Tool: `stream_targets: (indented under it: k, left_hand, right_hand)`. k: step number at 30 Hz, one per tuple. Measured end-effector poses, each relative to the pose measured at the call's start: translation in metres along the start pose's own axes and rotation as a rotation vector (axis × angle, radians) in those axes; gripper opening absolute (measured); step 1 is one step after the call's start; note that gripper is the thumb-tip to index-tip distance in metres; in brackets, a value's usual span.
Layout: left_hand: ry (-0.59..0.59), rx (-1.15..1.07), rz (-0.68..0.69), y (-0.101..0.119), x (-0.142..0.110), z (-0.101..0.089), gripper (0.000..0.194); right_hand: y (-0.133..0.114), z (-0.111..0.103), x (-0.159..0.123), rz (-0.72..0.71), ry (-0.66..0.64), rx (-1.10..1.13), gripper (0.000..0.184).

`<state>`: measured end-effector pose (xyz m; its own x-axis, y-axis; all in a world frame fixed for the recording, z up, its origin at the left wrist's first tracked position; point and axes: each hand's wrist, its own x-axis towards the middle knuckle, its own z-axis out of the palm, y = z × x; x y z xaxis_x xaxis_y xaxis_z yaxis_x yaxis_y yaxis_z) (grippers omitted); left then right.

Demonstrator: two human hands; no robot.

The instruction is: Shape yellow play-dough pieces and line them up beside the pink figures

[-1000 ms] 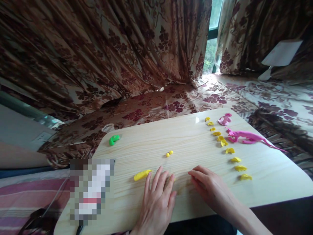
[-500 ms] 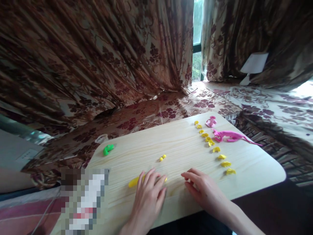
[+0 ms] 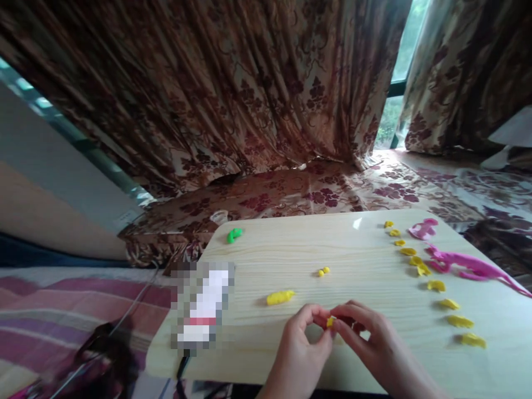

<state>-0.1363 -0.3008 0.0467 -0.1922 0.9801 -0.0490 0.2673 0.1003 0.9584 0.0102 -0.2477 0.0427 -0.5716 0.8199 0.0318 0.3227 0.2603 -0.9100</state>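
Note:
Between the fingertips of both hands is a small piece of yellow modelling clay [image 3: 331, 321], held just above the near part of the table [image 3: 249, 338]. My left hand [image 3: 305, 343] pinches it from the left, and my right hand [image 3: 369, 338] pinches it from the right. Left of the hands lies a thick yellow clay roll [image 3: 280, 297]. Two little yellow clay balls [image 3: 323, 271] rest beyond the hands, side by side. Off to the right, several thin, curved yellow clay pieces [image 3: 436, 285] form a long row running away from me.
A pink clay figure with a long tail [image 3: 469, 265] and a lighter pink piece [image 3: 424, 229] lie right of the row. Green clay [image 3: 234, 235] sits at the far left corner. A blurred-out flat object [image 3: 203, 307] with a black cord lies on the left. Patterned curtains [image 3: 270, 83] hang behind.
My left hand has left the tabletop beside the yellow roll and met my right hand; both now pinch the small yellow piece. The view has swung left.

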Motion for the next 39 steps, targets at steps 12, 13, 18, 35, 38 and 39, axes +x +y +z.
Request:
stream_targets:
  k: [12, 13, 18, 35, 38, 39]
  left_hand:
    - [-0.034, -0.095, -0.087, -0.005, 0.001, -0.028, 0.02]
    - [-0.03, -0.089, -0.092, -0.004, 0.001, -0.028, 0.02]
    - [-0.016, -0.073, -0.082, 0.002, 0.002, -0.025, 0.022]
    - [0.111, -0.123, -0.057, -0.002, 0.012, -0.009, 0.01]
    - [0.111, -0.238, -0.115, -0.005, 0.012, -0.006, 0.015]
    - [0.123, -0.27, -0.132, -0.005, 0.012, -0.005, 0.016]
  right_hand:
    - [-0.008, 0.016, 0.021, 0.058, -0.09, 0.074, 0.025]
    - [-0.007, 0.017, 0.021, 0.04, -0.079, 0.067, 0.024]
    - [-0.003, 0.021, 0.019, -0.052, 0.048, 0.078, 0.023]
    - [-0.011, 0.001, 0.018, 0.067, 0.063, 0.063, 0.022]
    - [-0.01, -0.001, 0.019, 0.061, 0.095, 0.086, 0.023]
    - [-0.009, -0.002, 0.019, 0.063, 0.099, 0.107, 0.021]
